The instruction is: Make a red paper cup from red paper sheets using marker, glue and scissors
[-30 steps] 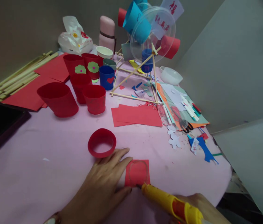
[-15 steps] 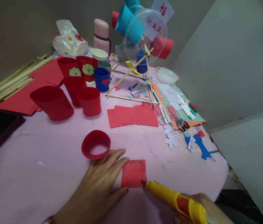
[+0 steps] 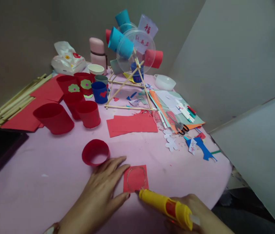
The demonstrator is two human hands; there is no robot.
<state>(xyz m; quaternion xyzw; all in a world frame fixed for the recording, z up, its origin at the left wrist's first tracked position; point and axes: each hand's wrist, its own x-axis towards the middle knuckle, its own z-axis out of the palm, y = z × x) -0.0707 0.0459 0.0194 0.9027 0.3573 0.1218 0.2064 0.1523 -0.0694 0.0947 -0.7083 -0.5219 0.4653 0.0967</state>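
Observation:
A yellow hot glue gun (image 3: 163, 205) is gripped in my right hand (image 3: 188, 211), whose fingers are partly hidden behind its body. Its dark nozzle meets the lower edge of a small red paper square (image 3: 137, 178) on the table. A ring of clear glue shows on that square. My left hand (image 3: 105, 188) lies flat, fingers stretched out, with fingertips at the square's left side. Just beyond it, touching or nearly touching the fingers, a red paper ring (image 3: 85, 159) stands with the pink tabletop visible through it.
Several red paper cups (image 3: 88, 115) stand at left behind. At the back is a stick frame (image 3: 130, 107) bearing a wheel of plastic discs and cups. Red paper sheets (image 3: 135, 125), scissors (image 3: 183, 128), markers (image 3: 185, 110) and blue scraps (image 3: 204, 149) lie beyond. A dark tray-like object (image 3: 1, 152) sits left.
The glue gun's nozzle has moved left along the lower edge of the red square, and the glue line now extends along the bottom. My left hand stays by the square. The camera view has shifted.

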